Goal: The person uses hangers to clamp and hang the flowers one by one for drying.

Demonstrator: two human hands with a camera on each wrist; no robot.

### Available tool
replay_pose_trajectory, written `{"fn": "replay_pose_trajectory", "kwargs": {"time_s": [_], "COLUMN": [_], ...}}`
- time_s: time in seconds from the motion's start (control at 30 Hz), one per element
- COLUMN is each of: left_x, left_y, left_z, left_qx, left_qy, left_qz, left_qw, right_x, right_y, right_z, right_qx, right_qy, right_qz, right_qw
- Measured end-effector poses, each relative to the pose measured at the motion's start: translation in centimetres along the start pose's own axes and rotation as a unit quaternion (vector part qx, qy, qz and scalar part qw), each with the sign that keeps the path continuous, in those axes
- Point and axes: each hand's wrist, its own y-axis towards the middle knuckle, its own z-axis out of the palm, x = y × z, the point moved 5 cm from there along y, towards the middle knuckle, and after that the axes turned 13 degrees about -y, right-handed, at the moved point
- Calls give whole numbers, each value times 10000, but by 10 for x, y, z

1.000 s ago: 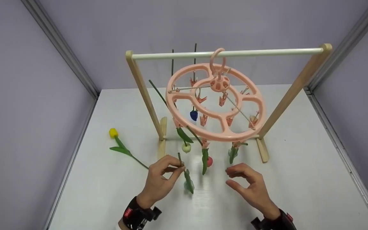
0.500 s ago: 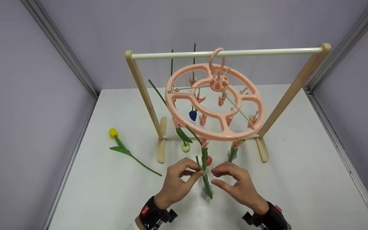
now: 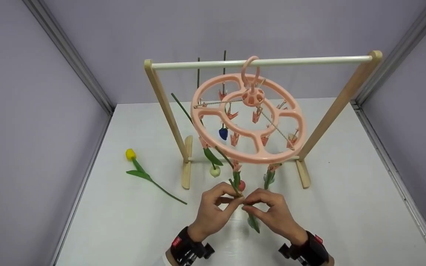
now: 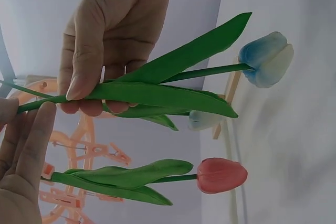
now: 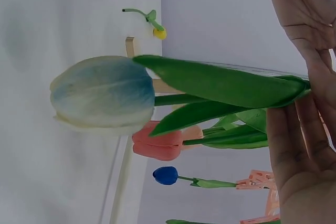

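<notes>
In front of the round pink clip hanger (image 3: 261, 157), both hands meet on one artificial tulip (image 4: 265, 59) with a pale blue and white bloom and green leaves. My left hand (image 3: 213, 210) pinches its stem near the upper end, which sticks up above the fingers. Just below, my right hand (image 3: 276, 214) pinches the stem where the leaves begin. The bloom points down and is half covered by a leaf in the head view. Close behind the hands, a pink tulip (image 4: 221, 175) hangs upside down from a clip.
The hanger hooks over the white rod (image 3: 309, 60) of a wooden stand (image 3: 346, 99). From its clips hang a blue tulip (image 3: 223, 133), a whitish tulip (image 3: 215, 171) and another pale one (image 3: 269, 180). A yellow tulip (image 3: 130, 154) lies on the white table at the left.
My left hand has carried the blue-white tulip rightward to in front of the hanger. My right hand has moved left, and its spread thumb and fingers have closed on the stem.
</notes>
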Motion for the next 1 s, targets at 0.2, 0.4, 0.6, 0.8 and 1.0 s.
{"fn": "replay_pose_trajectory", "kwargs": {"time_s": [0.2,0.4,0.6,0.8,1.0], "left_x": [2,-2,-10,-12,-10], "left_y": [1,5,9,11,11], "left_z": [0,1,1,4,6], "left_qx": [-122,-230,-487,-615,-710], "left_qy": [-13,-157,-258,-184,-145], "left_qz": [-246,4,109,143,239], "left_qw": [9996,9996,9984,9978,9971], "right_x": [-2,-6,-8,-11,-10], "right_y": [-1,-2,-5,-9,-11], "right_z": [-2,-5,-10,-14,-16], "right_qx": [-40,16,-23,7,18], "right_qy": [-181,-258,-413,-414,-471], "right_qz": [-76,-74,-30,60,136], "right_qw": [9998,9996,9991,9991,9988]}}
